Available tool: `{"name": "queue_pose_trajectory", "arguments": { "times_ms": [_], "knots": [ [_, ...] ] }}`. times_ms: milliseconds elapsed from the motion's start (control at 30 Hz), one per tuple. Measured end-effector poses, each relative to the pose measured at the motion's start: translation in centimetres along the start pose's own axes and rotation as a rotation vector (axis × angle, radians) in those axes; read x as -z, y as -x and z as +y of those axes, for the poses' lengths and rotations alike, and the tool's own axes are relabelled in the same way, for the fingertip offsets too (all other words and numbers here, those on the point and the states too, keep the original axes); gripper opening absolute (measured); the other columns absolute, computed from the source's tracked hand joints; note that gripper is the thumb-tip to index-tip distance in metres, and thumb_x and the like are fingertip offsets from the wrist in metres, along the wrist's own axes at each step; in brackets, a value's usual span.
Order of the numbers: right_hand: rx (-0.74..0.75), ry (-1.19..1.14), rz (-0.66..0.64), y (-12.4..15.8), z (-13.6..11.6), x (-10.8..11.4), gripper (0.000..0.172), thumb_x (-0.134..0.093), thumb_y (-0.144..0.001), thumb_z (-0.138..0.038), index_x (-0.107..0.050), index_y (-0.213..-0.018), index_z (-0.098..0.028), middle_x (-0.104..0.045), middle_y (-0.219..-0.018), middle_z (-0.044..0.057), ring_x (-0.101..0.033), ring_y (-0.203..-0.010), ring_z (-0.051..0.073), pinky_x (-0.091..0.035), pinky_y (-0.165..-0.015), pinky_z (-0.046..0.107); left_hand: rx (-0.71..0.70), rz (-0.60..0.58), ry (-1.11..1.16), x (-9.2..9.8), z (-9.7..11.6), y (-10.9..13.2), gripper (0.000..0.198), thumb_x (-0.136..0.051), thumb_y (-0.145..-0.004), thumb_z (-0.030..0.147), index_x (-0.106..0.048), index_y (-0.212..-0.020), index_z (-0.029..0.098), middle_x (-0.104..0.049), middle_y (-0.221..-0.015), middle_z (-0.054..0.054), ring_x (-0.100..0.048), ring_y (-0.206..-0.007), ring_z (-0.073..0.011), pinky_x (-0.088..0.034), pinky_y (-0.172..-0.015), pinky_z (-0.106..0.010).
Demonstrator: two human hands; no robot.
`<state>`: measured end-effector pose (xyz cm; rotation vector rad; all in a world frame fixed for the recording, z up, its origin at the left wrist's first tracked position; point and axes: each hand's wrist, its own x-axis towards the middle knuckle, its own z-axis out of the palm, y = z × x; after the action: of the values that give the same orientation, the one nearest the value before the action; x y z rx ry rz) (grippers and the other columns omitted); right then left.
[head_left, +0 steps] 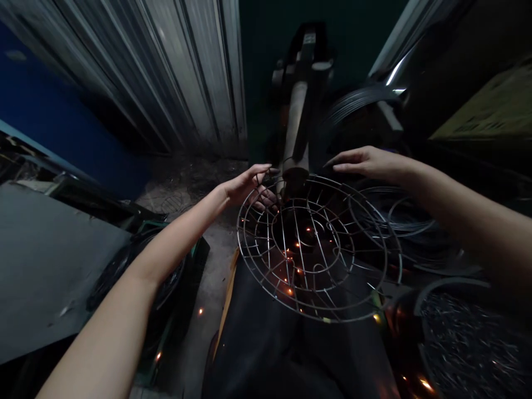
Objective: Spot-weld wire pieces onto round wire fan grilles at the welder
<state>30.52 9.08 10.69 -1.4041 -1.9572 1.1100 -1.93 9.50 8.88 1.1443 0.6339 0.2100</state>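
Note:
A round wire fan guard [319, 271], made of rings and cross wires, lies tilted above my dark-clad lap. My left hand [255, 185] is closed on its far left rim, thumb above and fingers below, their tips partly behind the wires. My right hand [359, 160] is just beyond the far rim, fingers stretched forward and apart from the guard as far as I can see. Between my hands, a spot welder's thick electrode arm [296, 127] reaches down to the guard's far edge. Orange sparks [290, 291] scatter below it.
Coils of wire [399, 216] lie at the right. A round tub [428, 293] of short metal pieces stands at the lower right. A grey panel [50, 266] is at the left, with corrugated metal sheeting [178, 66] behind. Sparks also fall beside my legs.

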Motion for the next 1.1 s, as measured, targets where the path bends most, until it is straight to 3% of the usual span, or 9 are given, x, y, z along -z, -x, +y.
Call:
{"name": "queue_pose_trajectory", "arguments": {
  "times_ms": [100, 300, 367, 500, 633, 767, 900, 1000, 1100],
  "knots": [
    [-0.038, 0.076, 0.031, 2.7, -1.2, 0.3, 0.041, -0.069, -0.068, -0.056, -0.072, -0.093, -0.024, -0.071, -0.087, 0.003, -0.065, -0.08, 0.02, -0.054, -0.078, 0.04, -0.083, -0.025, 0.037, -0.1, -0.4, -0.2, 0.083, -0.044, -0.074, 0.064, -0.023, -0.141, 0.02, -0.069, -0.078, -0.006, -0.066, -0.075, -0.0235, -0.049, -0.074, -0.036],
    [-0.026, 0.212, -0.07, 5.3, -3.7, 0.0, 0.046, -0.063, -0.071, -0.061, -0.073, -0.095, -0.022, -0.072, -0.09, 0.002, -0.065, -0.088, 0.023, -0.051, -0.084, 0.04, -0.263, 0.036, 0.047, -0.9, -2.1, 0.1, 0.083, -0.05, -0.073, 0.055, -0.016, -0.14, 0.019, -0.069, -0.076, -0.005, -0.067, -0.068, -0.0234, -0.049, -0.071, -0.036],
    [-0.009, 0.235, -0.061, 5.6, -4.2, 0.2, 0.044, -0.059, -0.074, -0.059, -0.073, -0.096, -0.023, -0.071, -0.094, 0.002, -0.064, -0.092, 0.023, -0.049, -0.088, 0.04, -0.209, 0.049, 0.079, -1.2, -2.6, 0.6, 0.078, -0.047, -0.074, 0.06, -0.026, -0.137, 0.019, -0.069, -0.077, -0.007, -0.067, -0.068, -0.0246, -0.049, -0.068, -0.036],
    [-0.01, 0.309, -0.089, 6.3, -5.5, 0.4, 0.041, -0.058, -0.078, -0.053, -0.072, -0.1, -0.022, -0.07, -0.101, 0.004, -0.063, -0.097, 0.024, -0.045, -0.092, 0.039, 0.059, 0.046, 0.088, -1.3, -2.3, 1.2, 0.068, -0.044, -0.074, 0.067, -0.05, -0.119, 0.016, -0.067, -0.071, -0.008, -0.064, -0.061, -0.0213, -0.046, -0.062, -0.031],
    [0.001, 0.405, -0.129, 7.9, -7.0, -0.3, 0.04, -0.057, -0.078, -0.051, -0.072, -0.104, -0.023, -0.07, -0.102, 0.006, -0.064, -0.095, 0.027, -0.048, -0.088, 0.04, 0.185, 0.014, 0.143, -1.5, -1.2, 1.3, 0.062, -0.047, -0.072, 0.067, -0.053, -0.111, 0.019, -0.065, -0.067, -0.006, -0.061, -0.062, -0.0213, -0.047, -0.065, -0.035],
    [-0.017, 0.454, -0.183, 10.7, -7.7, -0.9, 0.042, -0.056, -0.077, -0.054, -0.071, -0.107, -0.028, -0.068, -0.109, 0.007, -0.063, -0.099, 0.03, -0.05, -0.088, 0.045, 0.195, -0.024, 0.246, -1.9, -1.5, 2.2, 0.067, -0.048, -0.068, 0.071, -0.044, -0.117, 0.025, -0.067, -0.078, -0.007, -0.065, -0.072, -0.0281, -0.048, -0.065, -0.042],
    [-0.016, 0.458, -0.181, 13.9, -7.5, 0.1, 0.036, -0.055, -0.077, -0.056, -0.071, -0.103, -0.038, -0.068, -0.106, 0.006, -0.064, -0.095, 0.031, -0.054, -0.081, 0.044, 0.266, 0.018, 0.237, -3.8, -4.0, 5.1, 0.085, -0.05, -0.067, 0.071, -0.024, -0.135, 0.026, -0.064, -0.073, -0.003, -0.065, -0.064, -0.0267, -0.049, -0.06, -0.04],
    [0.037, 0.451, -0.068, 15.9, -7.1, 0.4, 0.032, -0.056, -0.073, -0.059, -0.068, -0.101, -0.048, -0.069, -0.103, 0.003, -0.065, -0.093, 0.03, -0.056, -0.077, 0.044, 0.27, 0.188, 0.193, -6.2, -6.2, 8.2, 0.095, -0.054, -0.073, 0.061, -0.002, -0.143, 0.026, -0.059, -0.066, 0.002, -0.062, -0.057, -0.0209, -0.047, -0.059, -0.034],
    [0.111, 0.423, 0.015, 16.6, -7.4, -2.3, 0.027, -0.057, -0.073, -0.058, -0.065, -0.098, -0.055, -0.069, -0.101, 0.001, -0.065, -0.09, 0.03, -0.057, -0.07, 0.044, 0.117, 0.423, 0.157, -8.6, -7.0, 10.9, 0.099, -0.059, -0.076, 0.052, 0.008, -0.144, 0.028, -0.058, -0.068, 0.002, -0.058, -0.054, -0.0149, -0.046, -0.06, -0.03]
  ]
}}
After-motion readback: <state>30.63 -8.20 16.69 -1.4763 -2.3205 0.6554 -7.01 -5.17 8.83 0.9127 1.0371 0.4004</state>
